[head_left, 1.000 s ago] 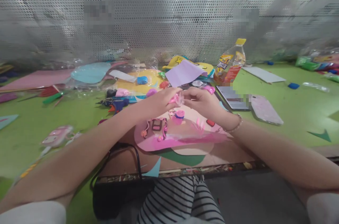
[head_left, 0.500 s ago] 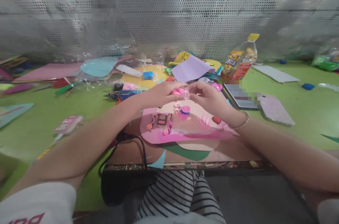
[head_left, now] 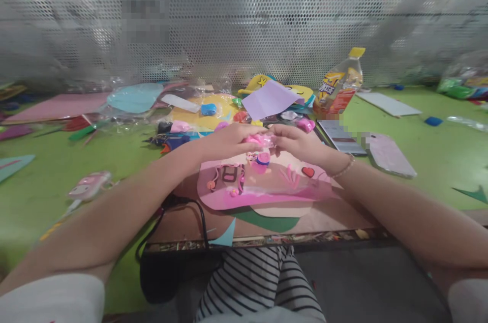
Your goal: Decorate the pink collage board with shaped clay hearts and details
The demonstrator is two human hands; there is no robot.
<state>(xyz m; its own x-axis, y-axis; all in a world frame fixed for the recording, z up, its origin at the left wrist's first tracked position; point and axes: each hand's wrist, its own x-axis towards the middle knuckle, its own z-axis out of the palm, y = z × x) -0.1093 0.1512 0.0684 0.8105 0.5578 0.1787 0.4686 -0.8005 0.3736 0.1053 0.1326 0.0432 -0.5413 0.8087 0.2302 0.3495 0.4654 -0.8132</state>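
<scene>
Between my two hands is a small pink lump in clear plastic (head_left: 263, 139), which looks like a packet of modelling clay. My left hand (head_left: 233, 138) is closed on its left side, fingers bent over it. From the other side my right hand (head_left: 295, 141) pinches the plastic between thumb and fingers. Just below them lies a pink and cream paper cutout (head_left: 263, 188) decorated with small clay shapes. Among these are a pink and purple figure (head_left: 263, 160), a dark square frame (head_left: 229, 174) and a red heart (head_left: 308, 172). My fingertips are partly hidden.
Behind my hands lie a lilac paper sheet (head_left: 269, 100), a blue clay packet (head_left: 208, 109) and yellow cutouts. To the right are a bottle with a yellow cap (head_left: 339, 86), a phone (head_left: 341, 137) and a pink case (head_left: 392, 155). A black cable (head_left: 202, 216) hangs over the table edge.
My hands have come slightly lower and nearer to me with the pink packet. The right fingers have closed in around it. The whole view has shifted a little.
</scene>
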